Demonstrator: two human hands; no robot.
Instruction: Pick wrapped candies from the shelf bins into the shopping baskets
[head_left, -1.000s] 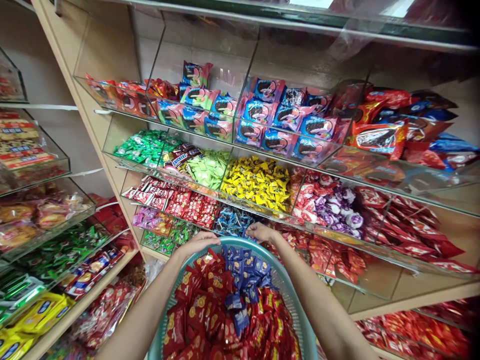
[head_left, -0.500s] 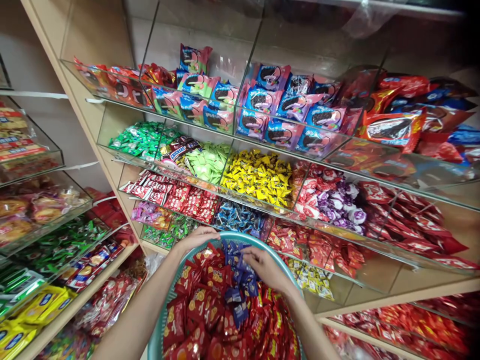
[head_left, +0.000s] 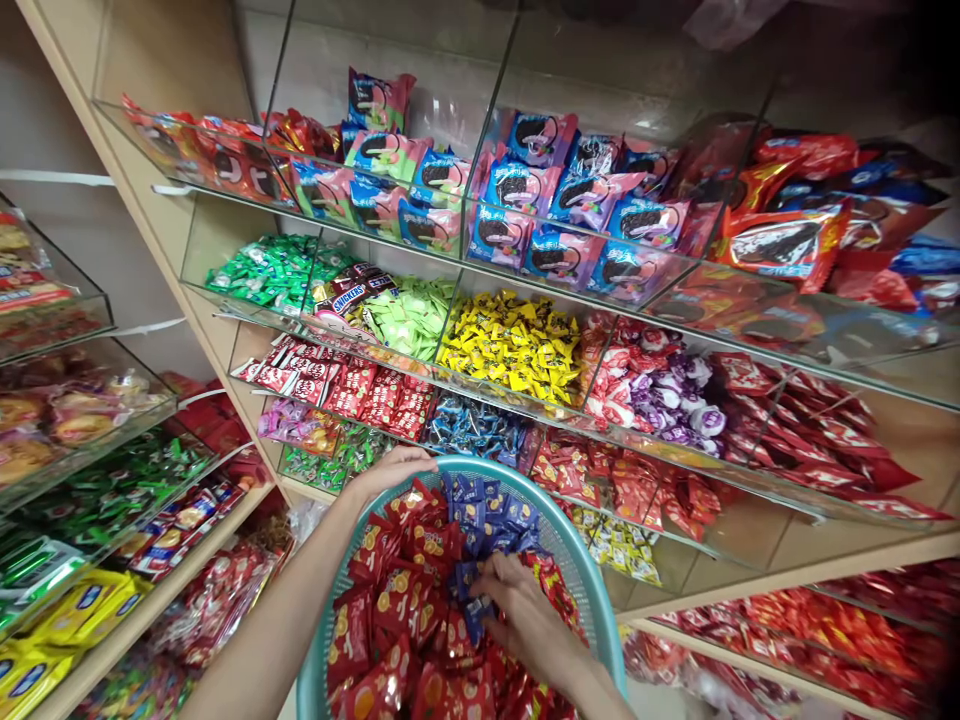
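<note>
A teal plastic basket (head_left: 600, 590) full of small wrapped candies is in front of me. My left hand (head_left: 394, 470) is closed over its far left rim. Inside it, my right hand (head_left: 510, 600) bends its fingers around a blue candy packet (head_left: 474, 612) near the middle. More blue packets (head_left: 491, 515) lie at the far side of the basket. Red candy packets (head_left: 386, 610) with orange-slice prints fill the left and front. Shiny red-and-yellow candies (head_left: 559, 590) sit on the right, partly hidden by my right hand.
Ahead are tiered shelves with clear bins of yellow candies (head_left: 514, 345), green candies (head_left: 274, 275) and purple-and-white candies (head_left: 679, 395). Cookie packs (head_left: 506, 235) fill the upper tier. A second shelf unit (head_left: 142, 400) stands close on the left; a low shelf edge (head_left: 720, 650) runs at the right.
My right hand has moved from the far side of the basket toward its middle. Blue packets at the far side now show more fully. My left hand keeps its hold on the rim.
</note>
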